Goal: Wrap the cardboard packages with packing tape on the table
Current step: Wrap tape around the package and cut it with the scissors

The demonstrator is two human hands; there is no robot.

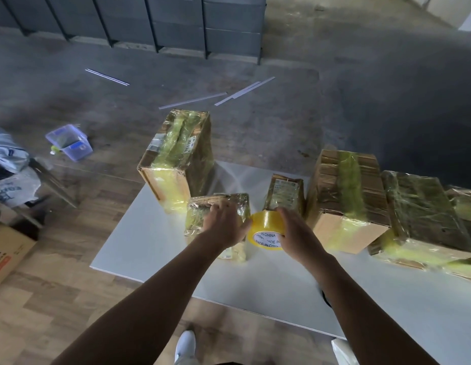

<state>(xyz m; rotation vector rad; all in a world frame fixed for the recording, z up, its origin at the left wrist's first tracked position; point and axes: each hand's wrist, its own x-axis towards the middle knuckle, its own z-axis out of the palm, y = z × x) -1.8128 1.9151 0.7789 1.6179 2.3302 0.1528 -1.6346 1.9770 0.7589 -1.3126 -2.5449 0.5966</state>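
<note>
right grip [295, 233] around tape roll [264, 226]

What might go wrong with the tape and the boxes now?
The small package stands on end, held by only the left hand, so pulling the tape roll in the right hand may tip it. The tall box stands near the table's far edge; a bump might push it off.
</note>
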